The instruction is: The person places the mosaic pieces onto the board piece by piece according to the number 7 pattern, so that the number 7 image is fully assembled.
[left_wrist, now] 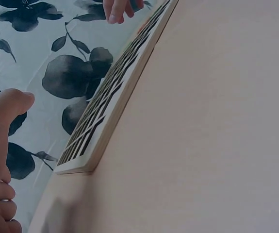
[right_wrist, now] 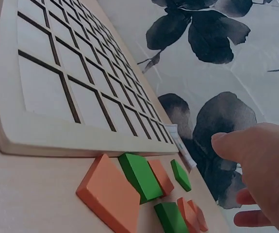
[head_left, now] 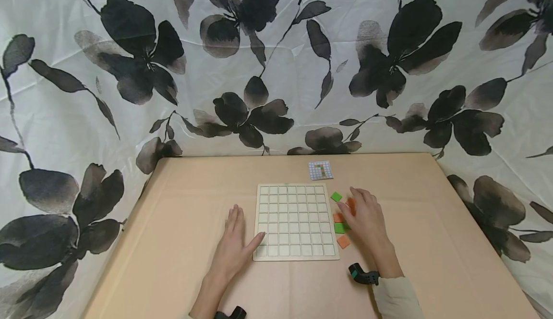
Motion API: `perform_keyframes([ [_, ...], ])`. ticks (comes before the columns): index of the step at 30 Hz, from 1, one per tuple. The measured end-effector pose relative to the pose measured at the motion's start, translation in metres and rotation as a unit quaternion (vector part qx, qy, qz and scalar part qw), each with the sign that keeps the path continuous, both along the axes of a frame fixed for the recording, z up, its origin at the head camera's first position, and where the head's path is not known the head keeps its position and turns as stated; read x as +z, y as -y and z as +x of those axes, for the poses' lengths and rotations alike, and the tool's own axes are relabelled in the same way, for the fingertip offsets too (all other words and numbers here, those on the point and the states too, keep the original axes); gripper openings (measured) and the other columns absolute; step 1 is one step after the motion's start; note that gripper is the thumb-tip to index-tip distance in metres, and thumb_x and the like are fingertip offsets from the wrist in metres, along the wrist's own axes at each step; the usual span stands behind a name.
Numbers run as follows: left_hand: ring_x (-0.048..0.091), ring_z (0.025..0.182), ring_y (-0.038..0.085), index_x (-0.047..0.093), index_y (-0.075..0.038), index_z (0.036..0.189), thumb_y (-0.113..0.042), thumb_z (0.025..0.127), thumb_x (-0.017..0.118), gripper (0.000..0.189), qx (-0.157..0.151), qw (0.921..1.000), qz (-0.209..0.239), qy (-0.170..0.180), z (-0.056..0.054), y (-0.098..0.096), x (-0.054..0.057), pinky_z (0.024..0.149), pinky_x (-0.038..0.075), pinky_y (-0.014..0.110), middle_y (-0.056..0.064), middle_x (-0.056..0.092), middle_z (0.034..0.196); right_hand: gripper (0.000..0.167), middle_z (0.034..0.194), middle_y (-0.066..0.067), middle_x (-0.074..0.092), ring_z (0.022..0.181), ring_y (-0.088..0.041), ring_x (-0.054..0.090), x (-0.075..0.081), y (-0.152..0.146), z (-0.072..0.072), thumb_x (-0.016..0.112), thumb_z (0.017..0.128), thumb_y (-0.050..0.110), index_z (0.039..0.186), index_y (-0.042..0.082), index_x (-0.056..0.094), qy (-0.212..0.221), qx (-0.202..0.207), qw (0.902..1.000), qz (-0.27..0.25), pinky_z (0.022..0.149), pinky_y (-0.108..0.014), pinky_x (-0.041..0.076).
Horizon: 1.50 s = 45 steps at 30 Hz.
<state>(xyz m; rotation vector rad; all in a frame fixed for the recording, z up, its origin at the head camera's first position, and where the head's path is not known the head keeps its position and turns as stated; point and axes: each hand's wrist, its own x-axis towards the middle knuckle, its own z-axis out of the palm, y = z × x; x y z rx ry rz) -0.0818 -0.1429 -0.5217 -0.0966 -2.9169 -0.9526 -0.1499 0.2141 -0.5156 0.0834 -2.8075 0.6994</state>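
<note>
A pale wooden board (head_left: 297, 222) with a grid of square cells lies flat on the table. Along its right side sit several small square tiles, among them a green tile (head_left: 336, 196) and an orange tile (head_left: 343, 241). My right hand (head_left: 366, 220) hovers over these tiles with relaxed fingers and holds nothing; part of the group is hidden beneath it. In the right wrist view its thumb (right_wrist: 231, 145) is apart from the tiles. My left hand (head_left: 232, 251) is at the board's left edge, fingers straight, its thumb overlapping the rim in the head view.
Just beyond the board's upper right corner lies a small card (head_left: 320, 170) printed with a coloured grid pattern. The light wooden table (head_left: 173, 261) ends at a floral cloth (head_left: 298, 69) behind it. A black wrist device (head_left: 364, 275) is worn at the right sleeve.
</note>
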Motion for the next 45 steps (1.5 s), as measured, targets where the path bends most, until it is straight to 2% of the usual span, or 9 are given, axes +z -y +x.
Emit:
perform_keyframes([
  [8,0.019,0.155,0.037,0.024,0.006,0.155,-0.064,0.091,0.059,0.102,-0.02,0.9997,-0.013,-0.012,0.005,-0.001,-0.01,0.128,0.021,0.051,0.02,0.019,0.167,0.063,0.133,-0.027,0.053,0.12,-0.044,0.05,-0.008,-0.002,-0.003,0.067,0.095,0.036,0.14,-0.006,0.053,0.012,-0.009,0.9998,-0.013,0.096,-0.06,0.05],
  [14,0.022,0.155,0.034,0.026,0.004,0.155,-0.065,0.09,0.059,0.1,-0.02,0.9997,-0.009,-0.007,0.009,-0.001,-0.015,0.129,0.02,0.05,0.019,0.022,0.166,0.063,0.132,-0.027,0.052,0.119,-0.043,0.049,-0.012,-0.003,-0.006,0.067,0.095,0.036,0.14,-0.006,0.053,0.034,-0.014,0.9992,-0.017,0.095,-0.059,0.05],
  [22,0.024,0.155,0.028,0.03,0.0,0.156,-0.066,0.089,0.06,0.098,-0.027,0.9996,0.0,0.0,0.011,-0.001,-0.016,0.129,0.02,0.046,0.013,0.026,0.166,0.06,0.131,-0.027,0.051,0.118,-0.043,0.048,-0.017,-0.007,-0.009,0.063,0.098,0.034,0.14,-0.007,0.052,0.069,-0.028,0.9963,-0.042,0.096,-0.06,0.048],
  [29,0.024,0.155,0.028,0.03,-0.001,0.156,-0.069,0.087,0.061,0.102,-0.033,0.9994,-0.006,0.002,0.014,0.0,-0.018,0.13,0.02,0.045,0.013,0.026,0.166,0.054,0.127,-0.028,0.052,0.117,-0.043,0.048,-0.02,-0.009,-0.009,0.063,0.098,0.029,0.136,-0.009,0.054,0.061,-0.033,0.996,-0.056,0.097,-0.059,0.047],
  [34,0.021,0.156,0.027,0.029,-0.001,0.156,-0.072,0.085,0.061,0.106,-0.045,0.9988,-0.018,0.01,0.015,0.0,-0.023,0.131,0.015,0.045,0.013,0.024,0.166,0.049,0.125,-0.028,0.052,0.116,-0.043,0.049,-0.023,-0.01,-0.009,0.062,0.099,0.026,0.133,-0.009,0.056,0.059,-0.034,0.9954,-0.067,0.097,-0.059,0.048],
  [39,0.02,0.156,0.028,0.029,0.001,0.156,-0.072,0.083,0.063,0.108,-0.055,0.998,-0.03,0.004,0.016,0.001,-0.026,0.131,0.013,0.047,0.015,0.025,0.165,0.047,0.125,-0.026,0.052,0.116,-0.041,0.048,-0.026,-0.01,-0.009,0.061,0.099,0.026,0.132,-0.008,0.058,0.065,-0.04,0.9942,-0.076,0.097,-0.057,0.049],
  [45,0.02,0.156,0.027,0.03,0.0,0.155,-0.073,0.081,0.065,0.11,-0.06,0.9973,-0.042,-0.002,0.018,0.001,-0.028,0.131,0.013,0.046,0.014,0.026,0.165,0.043,0.122,-0.025,0.052,0.115,-0.042,0.048,-0.029,-0.009,-0.007,0.064,0.098,0.024,0.125,-0.009,0.062,0.049,-0.041,0.995,-0.076,0.096,-0.057,0.049],
])
